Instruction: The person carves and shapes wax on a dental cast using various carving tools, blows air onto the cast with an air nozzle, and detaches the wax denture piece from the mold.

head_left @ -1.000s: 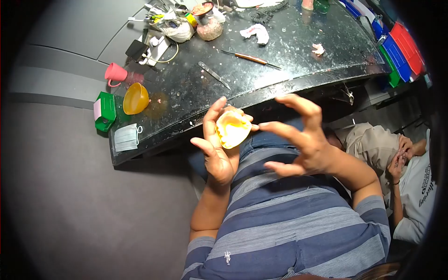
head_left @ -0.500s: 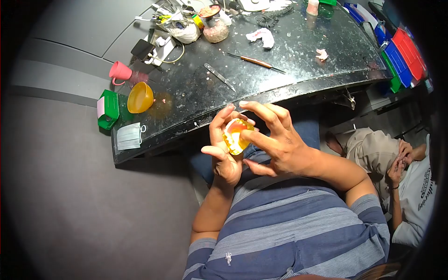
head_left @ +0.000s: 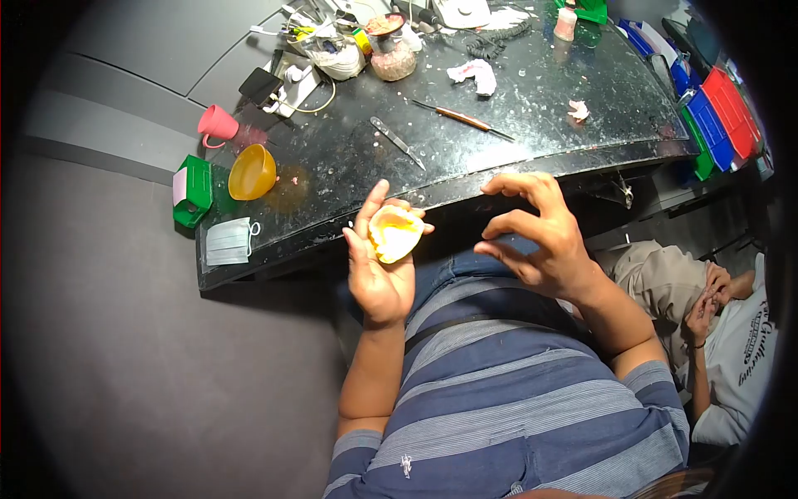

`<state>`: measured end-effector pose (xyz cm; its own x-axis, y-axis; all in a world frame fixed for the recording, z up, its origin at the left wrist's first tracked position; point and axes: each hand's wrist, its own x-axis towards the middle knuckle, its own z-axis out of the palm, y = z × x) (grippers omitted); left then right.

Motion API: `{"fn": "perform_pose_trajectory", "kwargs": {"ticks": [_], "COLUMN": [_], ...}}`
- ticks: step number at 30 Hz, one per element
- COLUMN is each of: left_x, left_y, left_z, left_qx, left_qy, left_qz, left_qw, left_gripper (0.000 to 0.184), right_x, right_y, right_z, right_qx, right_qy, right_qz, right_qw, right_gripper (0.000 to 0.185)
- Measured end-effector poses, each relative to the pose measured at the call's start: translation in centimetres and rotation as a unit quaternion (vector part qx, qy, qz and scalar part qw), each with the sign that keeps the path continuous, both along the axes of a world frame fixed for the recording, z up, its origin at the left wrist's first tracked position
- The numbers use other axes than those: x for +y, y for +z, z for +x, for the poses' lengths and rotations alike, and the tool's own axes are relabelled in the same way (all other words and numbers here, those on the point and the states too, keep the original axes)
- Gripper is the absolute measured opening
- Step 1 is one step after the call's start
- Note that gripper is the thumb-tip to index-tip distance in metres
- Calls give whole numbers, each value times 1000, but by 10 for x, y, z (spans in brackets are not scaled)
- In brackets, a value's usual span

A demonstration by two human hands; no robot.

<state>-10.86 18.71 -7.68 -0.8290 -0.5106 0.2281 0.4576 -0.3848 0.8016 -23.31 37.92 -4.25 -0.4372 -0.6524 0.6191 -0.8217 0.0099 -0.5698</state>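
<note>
A pale yellow dental cast (head_left: 395, 235) rests in my left hand (head_left: 381, 279), its brightly lit hollow side facing up and my fingers curled around its edge. To the right of it, my right hand (head_left: 544, 241) hovers apart from the cast, its fingers bent and spread with nothing between them. Both hands are in front of the dark bench's near edge. On the bench beyond them lie a scalpel-like knife (head_left: 397, 142) and a slim tool with an orange-brown handle (head_left: 463, 119).
The black bench (head_left: 332, 179) carries a yellow bowl (head_left: 252, 173), pink cup (head_left: 218, 125), green box (head_left: 193, 191), face mask (head_left: 229, 241), power strip (head_left: 295, 87) and jar (head_left: 392, 60). Coloured bins (head_left: 727, 108) stand at right. Another person (head_left: 731, 333) sits at lower right, hands together.
Half a second ago my right fingers were at the cast; now they are away to the right. My left hand has shifted slightly left with the cast. The view has moved slightly.
</note>
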Motion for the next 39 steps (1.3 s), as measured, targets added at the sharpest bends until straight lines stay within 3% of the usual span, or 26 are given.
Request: {"fn": "perform_pose_trajectory", "kwargs": {"ticks": [4, 8, 13, 19, 23, 27, 30, 33, 39], "left_x": [-22, -30, -39, -37, -37, -35, -28, -21, -16], "left_y": [-5, -4, -3, 2, 5, 7, 13, 15, 13], "left_z": [3, 6, 10, 14, 12, 8, 5, 2, 1], "left_qx": [36, 65, 92, 104, 104, 96, 87, 74, 82], "left_qy": [-34, -44, -80, -90, -86, -26, -6, 14, 18], "left_qz": [159, 201, 297, 325, 318, 278, 243, 203, 141], "left_qw": [986, 976, 947, 936, 938, 955, 966, 976, 986], "left_gripper": [67, 70, 72, 41, 42, 46, 43, 44, 49], "right_x": [-13, -51, -93, -90, -57, -26, -27, -36, -54], "right_y": [-5, -25, -42, -51, -13, 23, 21, 15, 12], "right_z": [-32, -89, -118, -116, -76, -23, 1, 9, 18], "right_qx": [24, 55, 13, 31, -36, -158, -133, -35, -33], "right_qy": [-55, -159, -188, -216, -183, 26, 96, 59, 69], "right_qz": [23, 44, 101, 117, 73, 84, 77, 98, 86], "right_qw": [998, 985, 977, 969, 980, 983, 984, 993, 993], "right_gripper": [25, 27, 31, 20, 20, 17, 14, 17, 15]}}
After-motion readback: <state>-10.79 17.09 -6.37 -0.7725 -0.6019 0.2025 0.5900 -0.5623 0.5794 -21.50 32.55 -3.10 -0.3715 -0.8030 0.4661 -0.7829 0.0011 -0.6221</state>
